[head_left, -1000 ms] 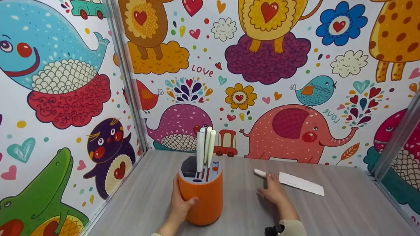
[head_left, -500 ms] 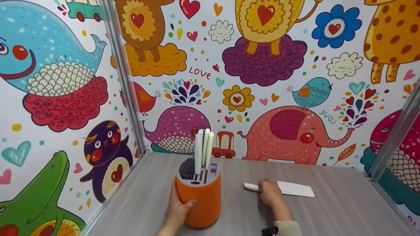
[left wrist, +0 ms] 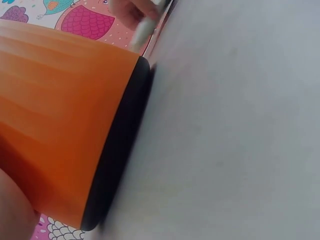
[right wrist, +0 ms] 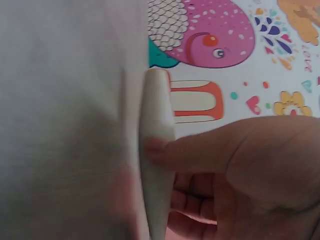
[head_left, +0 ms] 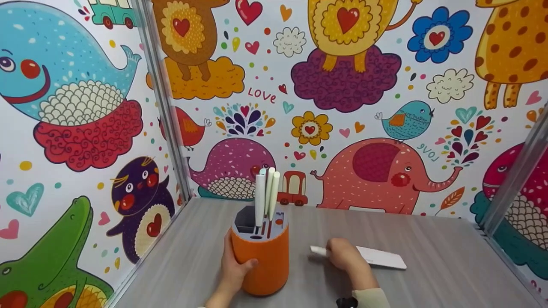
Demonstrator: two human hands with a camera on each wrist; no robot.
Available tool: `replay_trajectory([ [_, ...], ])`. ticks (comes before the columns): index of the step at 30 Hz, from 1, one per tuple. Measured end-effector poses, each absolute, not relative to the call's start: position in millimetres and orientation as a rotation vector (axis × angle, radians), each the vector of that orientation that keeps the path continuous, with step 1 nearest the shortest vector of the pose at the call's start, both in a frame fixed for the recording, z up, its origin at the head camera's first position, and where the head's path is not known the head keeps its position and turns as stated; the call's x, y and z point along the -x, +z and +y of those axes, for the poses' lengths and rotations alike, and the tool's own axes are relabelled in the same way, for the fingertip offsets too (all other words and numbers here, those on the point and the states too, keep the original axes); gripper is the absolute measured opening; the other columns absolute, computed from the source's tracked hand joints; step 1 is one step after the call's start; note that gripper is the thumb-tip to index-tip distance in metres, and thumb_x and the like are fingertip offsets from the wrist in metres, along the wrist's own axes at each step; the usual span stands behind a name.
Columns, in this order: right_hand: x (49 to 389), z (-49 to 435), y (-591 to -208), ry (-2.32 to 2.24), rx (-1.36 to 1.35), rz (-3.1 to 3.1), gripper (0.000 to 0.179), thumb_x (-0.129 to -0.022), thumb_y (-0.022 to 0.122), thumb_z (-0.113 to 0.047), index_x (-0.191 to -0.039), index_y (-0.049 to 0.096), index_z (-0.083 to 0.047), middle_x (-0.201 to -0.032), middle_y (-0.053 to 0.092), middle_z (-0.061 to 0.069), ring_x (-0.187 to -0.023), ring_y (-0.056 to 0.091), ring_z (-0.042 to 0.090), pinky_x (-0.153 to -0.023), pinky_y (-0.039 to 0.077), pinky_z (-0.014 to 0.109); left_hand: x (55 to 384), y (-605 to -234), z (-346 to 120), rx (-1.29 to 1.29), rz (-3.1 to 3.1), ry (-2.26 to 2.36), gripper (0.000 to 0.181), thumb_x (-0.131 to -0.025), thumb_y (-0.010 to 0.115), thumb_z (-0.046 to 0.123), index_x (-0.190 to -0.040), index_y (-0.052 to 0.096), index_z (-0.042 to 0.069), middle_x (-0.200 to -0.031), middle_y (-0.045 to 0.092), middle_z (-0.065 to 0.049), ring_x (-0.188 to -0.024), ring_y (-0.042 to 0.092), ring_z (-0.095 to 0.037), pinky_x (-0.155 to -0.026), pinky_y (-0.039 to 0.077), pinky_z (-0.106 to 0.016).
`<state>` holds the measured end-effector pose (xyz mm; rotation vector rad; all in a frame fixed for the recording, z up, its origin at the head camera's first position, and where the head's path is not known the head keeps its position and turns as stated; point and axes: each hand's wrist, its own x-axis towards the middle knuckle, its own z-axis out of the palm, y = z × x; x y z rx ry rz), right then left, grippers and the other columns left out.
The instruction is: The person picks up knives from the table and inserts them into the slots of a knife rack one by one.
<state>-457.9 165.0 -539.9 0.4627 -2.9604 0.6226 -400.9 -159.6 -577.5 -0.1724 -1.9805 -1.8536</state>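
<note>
An orange knife block point(head_left: 267, 265) with a grey slotted top stands upright on the table. My left hand point(head_left: 234, 267) grips its left side, thumb across the front. Several knives with pale handles point(head_left: 272, 194) stick up from its slots. To the right, my right hand point(head_left: 344, 254) holds a white cleaver point(head_left: 381, 258) by its handle, the blade pointing right. In the right wrist view the thumb presses along the pale handle point(right wrist: 156, 110), with fingers curled behind it. The left wrist view shows the block's black base point(left wrist: 120, 145) on the tabletop.
The grey wood-grain table point(head_left: 184, 256) is bounded by a cartoon-printed back wall point(head_left: 274, 124) and a similar left wall point(head_left: 81, 141). Metal posts point(head_left: 169, 107) mark the corners. The block's top has a dark open compartment point(head_left: 245, 220) on its left.
My right hand has closed round the cleaver's handle and drawn the cleaver toward me and to the left. My left hand keeps its grip on the knife block, which has stayed in place.
</note>
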Motion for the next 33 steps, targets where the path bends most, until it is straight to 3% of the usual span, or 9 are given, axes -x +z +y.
replay_trajectory([
  [5,448,171,-518,0.786,-0.522,-2.820,0.009,-0.090,0.078,0.001,-0.091,0.070,-0.004,-0.080,0.067,0.006,-0.072,0.056,0.019,-0.067,0.053,0.043,401,-578,-159,0.182,-1.976,-1.868,0.111,-0.083,0.091,0.049,-0.167,0.024,0.021,-0.161,0.051,-0.007,-0.130,0.057,-0.012,-0.110,0.044,-0.016],
  [14,433,180,-487,0.938,-0.468,-2.665,0.018,-0.093,0.082,-0.010,-0.106,0.070,-0.008,-0.096,0.066,0.002,-0.085,0.059,0.015,-0.083,0.059,0.041,401,-576,-160,0.174,-1.981,-1.879,0.107,-0.085,0.091,0.041,-0.167,0.024,0.021,-0.162,0.050,-0.005,-0.133,0.056,-0.017,-0.111,0.043,-0.016],
  [23,417,189,-475,1.165,-0.420,-2.459,0.026,-0.095,0.081,-0.015,-0.118,0.070,-0.010,-0.106,0.068,0.004,-0.091,0.061,0.014,-0.083,0.061,0.030,398,-578,-163,0.154,-1.994,-1.865,0.105,-0.086,0.091,0.035,-0.166,0.025,0.020,-0.162,0.050,-0.006,-0.132,0.057,-0.017,-0.109,0.045,-0.016],
  [29,411,198,-469,1.311,-0.419,-2.287,0.028,-0.096,0.078,-0.007,-0.122,0.070,-0.003,-0.111,0.072,0.010,-0.093,0.066,0.018,-0.082,0.061,0.027,399,-580,-160,0.195,-1.990,-1.777,0.109,-0.081,0.093,0.028,-0.166,0.026,0.015,-0.160,0.052,-0.010,-0.130,0.057,-0.012,-0.113,0.046,-0.024],
  [33,409,200,-466,1.415,-0.457,-2.174,0.024,-0.099,0.074,-0.004,-0.122,0.070,0.001,-0.107,0.072,0.014,-0.089,0.065,0.015,-0.076,0.058,0.021,394,-575,-159,0.180,-1.954,-1.692,0.105,-0.082,0.091,0.027,-0.165,0.028,0.013,-0.159,0.050,-0.013,-0.133,0.056,-0.020,-0.112,0.043,-0.016],
])
